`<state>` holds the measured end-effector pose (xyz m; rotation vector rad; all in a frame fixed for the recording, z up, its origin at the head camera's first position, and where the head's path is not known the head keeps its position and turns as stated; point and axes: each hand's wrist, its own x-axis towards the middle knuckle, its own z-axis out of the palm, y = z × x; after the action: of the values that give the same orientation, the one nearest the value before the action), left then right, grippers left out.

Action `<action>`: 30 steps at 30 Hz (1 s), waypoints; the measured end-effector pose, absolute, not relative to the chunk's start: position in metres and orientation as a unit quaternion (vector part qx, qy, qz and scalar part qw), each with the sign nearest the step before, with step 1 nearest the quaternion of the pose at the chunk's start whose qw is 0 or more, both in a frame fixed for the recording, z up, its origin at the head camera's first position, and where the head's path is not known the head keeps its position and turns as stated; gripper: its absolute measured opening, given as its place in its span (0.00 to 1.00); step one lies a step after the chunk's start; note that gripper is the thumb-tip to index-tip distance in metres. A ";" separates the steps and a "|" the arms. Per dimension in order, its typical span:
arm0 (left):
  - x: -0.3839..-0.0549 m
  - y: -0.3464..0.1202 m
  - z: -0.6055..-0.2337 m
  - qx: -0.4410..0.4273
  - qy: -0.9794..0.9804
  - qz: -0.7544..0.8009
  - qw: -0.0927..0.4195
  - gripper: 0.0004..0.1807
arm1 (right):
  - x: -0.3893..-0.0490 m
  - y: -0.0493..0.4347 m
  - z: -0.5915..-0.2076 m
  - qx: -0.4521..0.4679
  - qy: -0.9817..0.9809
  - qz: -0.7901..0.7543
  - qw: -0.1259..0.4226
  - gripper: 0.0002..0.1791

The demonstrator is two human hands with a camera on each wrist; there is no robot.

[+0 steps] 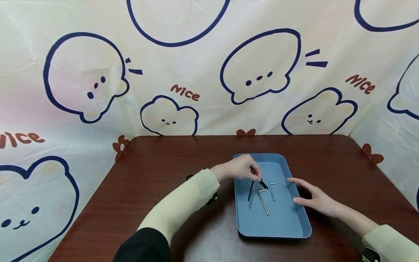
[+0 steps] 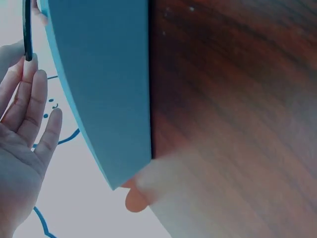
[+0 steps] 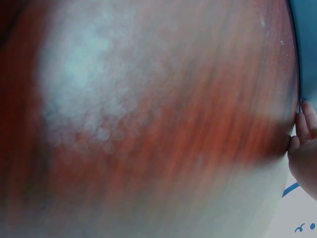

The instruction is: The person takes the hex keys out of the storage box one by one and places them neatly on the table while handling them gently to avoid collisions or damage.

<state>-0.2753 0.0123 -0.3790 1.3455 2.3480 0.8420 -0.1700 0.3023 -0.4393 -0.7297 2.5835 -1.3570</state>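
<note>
My left hand [image 1: 243,168] is over the far half of the blue tray [image 1: 281,222], thumb and fingers pinching a black hex key [image 1: 263,184]. A dark straight rod [image 1: 250,191] shows below the same fingers; I cannot tell whether it belongs to that key. In the left wrist view a black bar [image 2: 27,29] stands at the fingertips, the other fingers extended. A brass-coloured hex key [image 1: 263,203] and a silver hex key [image 1: 272,192] lie in the tray. At the tray's right rim, my right hand [image 1: 312,198] rests with thumb and fingers spread, holding nothing.
The tray stands on a dark brown wooden table [image 1: 196,225] with rounded far corners. Behind and beside it hangs a pale cloth [image 1: 209,72] with cartoon animal outlines. A small dark item [image 1: 189,177] shows partly behind the left sleeve.
</note>
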 end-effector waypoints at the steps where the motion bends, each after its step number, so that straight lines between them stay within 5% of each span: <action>1: -0.275 0.011 -0.378 0.468 0.820 0.292 0.152 0.02 | -0.170 0.302 -0.439 -0.245 0.856 -0.450 0.066 0.32; 30: -0.285 -0.059 -0.363 0.451 0.819 0.335 0.113 0.02 | -0.172 0.304 -0.442 -0.243 0.870 -0.426 0.053 0.32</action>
<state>-0.2846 -0.0593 -0.3631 1.3225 2.4034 0.9837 -0.1717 0.3043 -0.4419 -0.7383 2.6443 -1.2951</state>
